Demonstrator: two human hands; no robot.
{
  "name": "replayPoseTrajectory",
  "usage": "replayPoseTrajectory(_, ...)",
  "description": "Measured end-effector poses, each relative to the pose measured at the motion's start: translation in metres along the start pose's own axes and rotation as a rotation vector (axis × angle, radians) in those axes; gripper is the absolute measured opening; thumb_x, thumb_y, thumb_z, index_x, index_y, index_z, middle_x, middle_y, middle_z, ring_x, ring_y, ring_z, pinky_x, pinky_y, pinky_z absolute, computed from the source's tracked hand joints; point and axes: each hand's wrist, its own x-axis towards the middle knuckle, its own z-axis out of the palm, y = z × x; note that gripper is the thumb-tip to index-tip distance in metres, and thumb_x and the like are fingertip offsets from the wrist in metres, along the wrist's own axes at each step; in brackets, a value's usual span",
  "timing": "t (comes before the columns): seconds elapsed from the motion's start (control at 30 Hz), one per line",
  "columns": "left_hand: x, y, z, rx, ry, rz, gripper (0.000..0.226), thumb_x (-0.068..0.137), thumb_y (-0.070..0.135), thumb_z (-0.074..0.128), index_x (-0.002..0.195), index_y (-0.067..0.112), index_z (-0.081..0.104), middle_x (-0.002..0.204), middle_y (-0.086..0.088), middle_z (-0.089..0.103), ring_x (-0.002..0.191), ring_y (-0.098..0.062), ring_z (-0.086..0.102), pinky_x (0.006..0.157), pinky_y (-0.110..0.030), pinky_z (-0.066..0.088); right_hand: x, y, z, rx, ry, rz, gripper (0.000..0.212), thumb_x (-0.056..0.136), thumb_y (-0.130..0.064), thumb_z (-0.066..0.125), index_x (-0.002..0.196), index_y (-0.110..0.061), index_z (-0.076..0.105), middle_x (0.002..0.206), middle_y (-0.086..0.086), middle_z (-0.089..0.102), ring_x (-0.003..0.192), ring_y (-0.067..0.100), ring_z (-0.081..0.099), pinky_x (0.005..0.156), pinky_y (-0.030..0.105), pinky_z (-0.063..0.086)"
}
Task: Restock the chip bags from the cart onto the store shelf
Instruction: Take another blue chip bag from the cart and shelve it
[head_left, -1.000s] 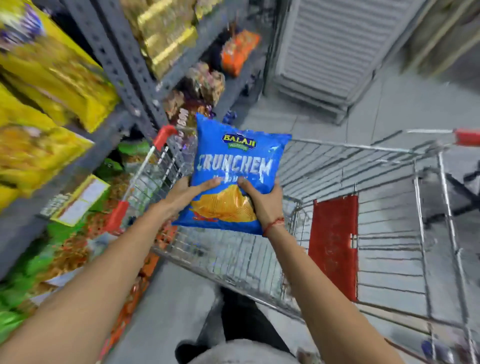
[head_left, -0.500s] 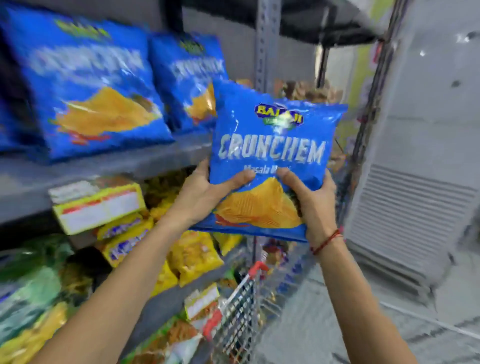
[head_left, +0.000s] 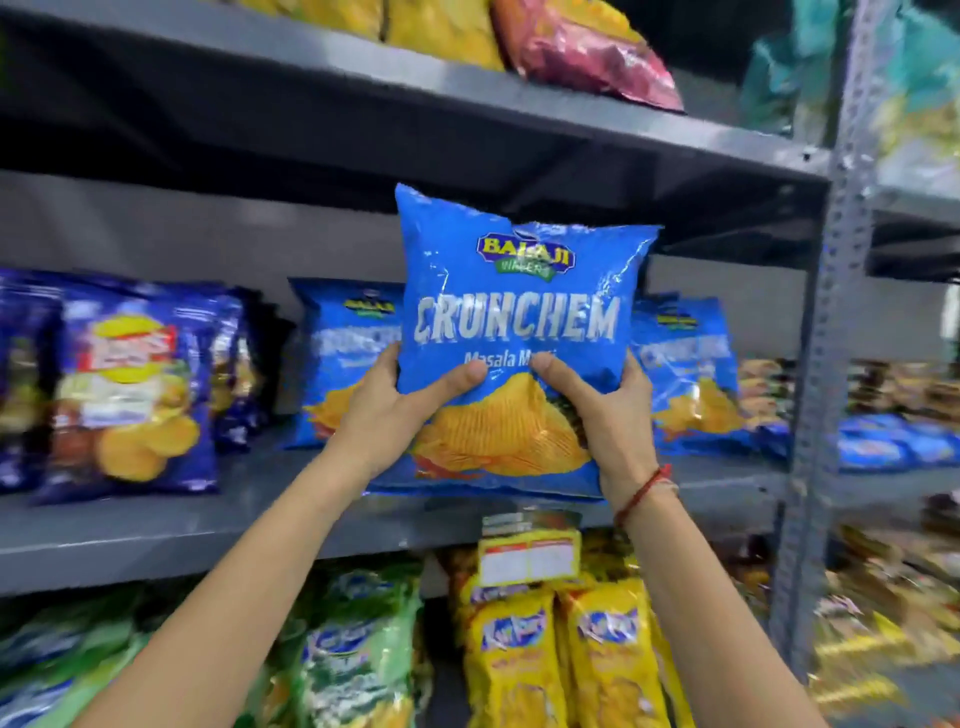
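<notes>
Both hands, left hand (head_left: 387, 415) and right hand (head_left: 610, 415), pinch the puffy, light, crushable chip bag (head_left: 514, 332) at its lower corners, so squeeze gently.

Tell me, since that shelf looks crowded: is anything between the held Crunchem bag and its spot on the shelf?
Nothing visible blocks it. The bag, held in the left hand and right hand, faces a gap on the shelf between two matching Crunchem bags, one left and one right. The gap itself is hidden behind the held bag.
</notes>
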Motion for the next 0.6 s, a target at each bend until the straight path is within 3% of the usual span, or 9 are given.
replayPoseTrajectory(0.1,0.003,-0.002,-0.039,0.062,0.087,-0.036,0.080,0.045,0.069,0.075,0.115,0.033,0.058,0.115,0.009,0.069,0.104,-0.014,0.066,0.096,-0.044,0.050,0.009,0.015,0.041,0.019,-0.102,0.039,0.053,0.058,-0.029,0.088,0.104,-0.021,0.065,0.100,0.000,0.076,0.089,0.014,0.074,0.072,0.028,0.057)
replayPoseTrajectory(0.23,0.013,-0.010,-0.074,0.087,0.166,-0.069,0.082,0.049,0.061,0.081,0.119,0.026,0.055,0.113,0.008,0.069,0.099,-0.011,0.068,0.093,-0.042,0.053,0.023,0.036,0.082,0.033,-0.204,0.076,0.049,0.062,-0.027,0.087,0.105,-0.021,0.064,0.103,0.001,0.075,0.091,0.014,0.073,0.077,0.031,0.058)
replayPoseTrajectory(0.47,0.041,-0.038,-0.101,0.096,0.256,-0.154,0.064,0.060,0.051,0.079,0.114,0.027,0.053,0.117,0.001,0.067,0.100,-0.015,0.065,0.086,-0.035,0.053,0.040,0.071,0.122,0.007,-0.212,0.131,0.057,0.062,-0.032,0.087,0.111,-0.017,0.063,0.106,0.001,0.073,0.097,0.018,0.071,0.090,0.042,0.057)
replayPoseTrajectory(0.6,0.049,-0.061,-0.104,0.074,0.260,-0.210,0.071,0.065,0.046,0.077,0.124,0.020,0.049,0.119,-0.001,0.064,0.102,-0.016,0.064,0.083,-0.031,0.053,0.042,0.088,0.126,-0.074,-0.203,0.154,0.053,0.061,-0.035,0.087,0.106,-0.020,0.062,0.097,-0.010,0.071,0.091,0.009,0.069,0.088,0.037,0.057)
